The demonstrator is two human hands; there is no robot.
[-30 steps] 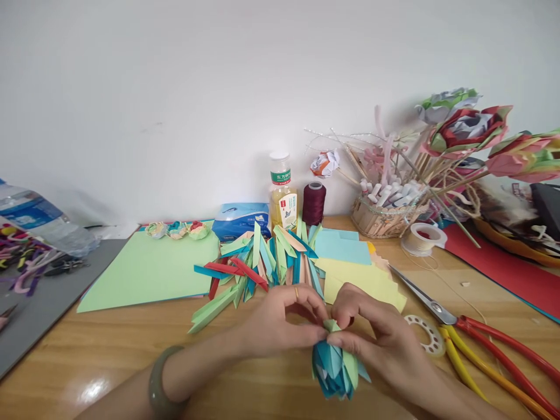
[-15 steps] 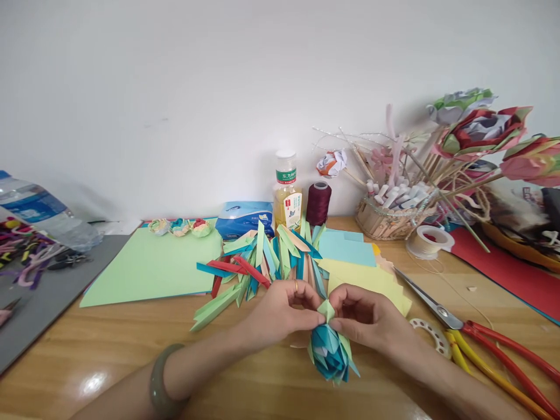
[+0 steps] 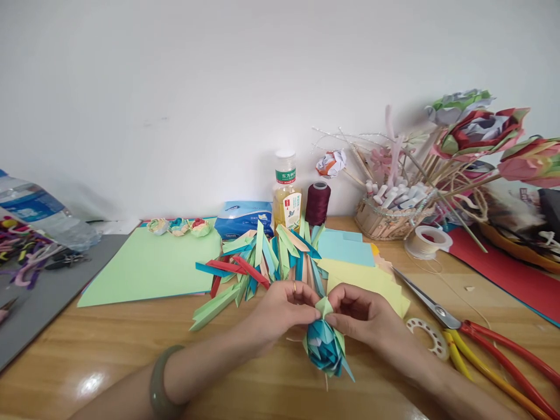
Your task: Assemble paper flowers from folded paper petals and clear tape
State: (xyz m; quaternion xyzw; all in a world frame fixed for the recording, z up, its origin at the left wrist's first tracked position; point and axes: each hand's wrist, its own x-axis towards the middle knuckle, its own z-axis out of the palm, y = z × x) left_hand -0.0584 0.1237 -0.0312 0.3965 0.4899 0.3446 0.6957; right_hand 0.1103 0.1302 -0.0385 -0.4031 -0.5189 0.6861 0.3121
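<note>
Between my two hands, low in the head view, hangs a folded paper flower (image 3: pixel 324 349) in blue and light green. My left hand (image 3: pixel 294 309) pinches a green petal at its upper end from the left, thumb and finger together. From the right, my right hand (image 3: pixel 356 312) grips the same upper end, its thumb pressed against the paper. A thin thread end shows below the flower. Just beyond my hands lies a heap of folded paper strips (image 3: pixel 262 256) in green, blue, red and peach.
Red-handled scissors (image 3: pixel 441 315) and yellow-handled ones (image 3: pixel 481 364) lie to the right beside a white ring (image 3: pixel 431 338). Behind stand a thread cone (image 3: pixel 318 204), a bottle (image 3: pixel 286 186), a tissue pack (image 3: pixel 243 219) and a basket (image 3: pixel 380 221) of paper flowers. Green sheets (image 3: pixel 153 268) lie left.
The paper flower has tilted and shifted slightly left and up between my fingers. Both hands keep their pinch at its upper end.
</note>
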